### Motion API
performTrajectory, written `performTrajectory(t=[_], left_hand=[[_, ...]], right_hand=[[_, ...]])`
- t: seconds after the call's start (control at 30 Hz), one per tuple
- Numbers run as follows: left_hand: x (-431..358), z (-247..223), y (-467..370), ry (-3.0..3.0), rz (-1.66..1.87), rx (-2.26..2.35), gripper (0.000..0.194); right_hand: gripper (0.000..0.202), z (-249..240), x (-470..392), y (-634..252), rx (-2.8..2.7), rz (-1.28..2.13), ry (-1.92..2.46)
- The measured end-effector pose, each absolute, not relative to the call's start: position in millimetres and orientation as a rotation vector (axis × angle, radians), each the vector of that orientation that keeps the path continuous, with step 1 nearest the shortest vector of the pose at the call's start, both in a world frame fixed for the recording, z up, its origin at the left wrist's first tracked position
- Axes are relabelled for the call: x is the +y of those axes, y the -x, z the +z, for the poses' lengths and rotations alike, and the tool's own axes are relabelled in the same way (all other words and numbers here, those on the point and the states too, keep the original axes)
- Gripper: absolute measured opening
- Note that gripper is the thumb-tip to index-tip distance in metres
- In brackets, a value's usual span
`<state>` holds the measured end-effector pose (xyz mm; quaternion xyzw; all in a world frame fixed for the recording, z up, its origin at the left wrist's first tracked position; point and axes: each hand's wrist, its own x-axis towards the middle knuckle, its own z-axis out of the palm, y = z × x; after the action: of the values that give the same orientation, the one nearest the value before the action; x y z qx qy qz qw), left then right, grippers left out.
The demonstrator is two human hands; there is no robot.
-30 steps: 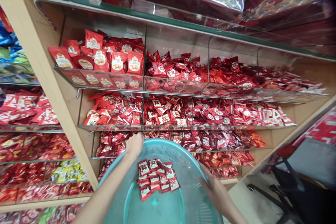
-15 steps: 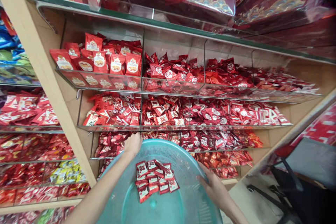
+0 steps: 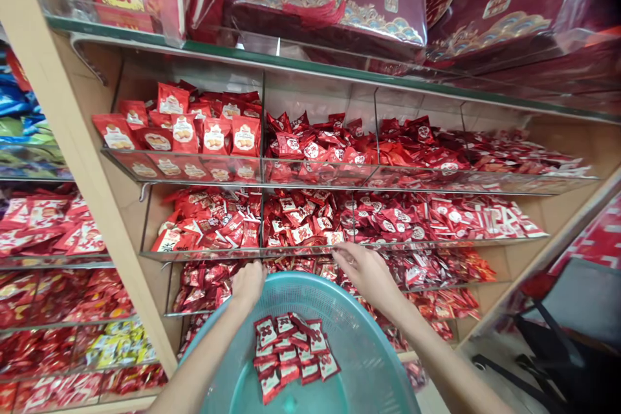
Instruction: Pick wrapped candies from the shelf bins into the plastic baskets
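My left hand (image 3: 248,286) is closed on the far rim of a teal plastic basket (image 3: 388,356). A small pile of red-and-white snack packets (image 3: 295,350) lies on the basket's bottom. My right hand (image 3: 366,270) is off the basket, raised above its far right side. Its loosely bent fingers are apart and point left, close to the front lip of a clear shelf bin. Nothing shows in them. Just behind the fingertips, that bin holds similar red-and-white packets (image 3: 301,231).
Clear-fronted bins of red packets (image 3: 213,136) fill the shelves ahead. Dark red gift boxes (image 3: 330,3) stand on the glass shelf above. A wooden upright (image 3: 82,162) divides off more shelves at left. A dark chair (image 3: 557,349) stands at lower right.
My right hand has let go of the basket's right rim and moved up and left to the shelf bin. The left hand keeps its grip. The shelves sit slightly lower in view.
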<state>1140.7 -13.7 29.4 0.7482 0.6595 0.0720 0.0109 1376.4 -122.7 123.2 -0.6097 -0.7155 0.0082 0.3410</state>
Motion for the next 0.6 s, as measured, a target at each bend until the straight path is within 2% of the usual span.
performTrajectory(t=[0.23,0.47,0.6], left_hand=[[-13.8,22.9,-1140.7,-2.339,0.226,2.097,0.036],[-12.4,14.0,-1141.7,-2.360,0.260,2.122,0.038],[-14.1,16.9,-1143.3,-2.351,0.245,2.127,0.038]], right_hand=[[0.025,151.2,-42.8,-1314.6,-2.181,-0.157,1.151],[0.017,148.7,-1.2,-1271.0,-1.941,0.310,1.151],[0.014,146.2,2.6,-1268.5,-1.958,0.295,1.102]])
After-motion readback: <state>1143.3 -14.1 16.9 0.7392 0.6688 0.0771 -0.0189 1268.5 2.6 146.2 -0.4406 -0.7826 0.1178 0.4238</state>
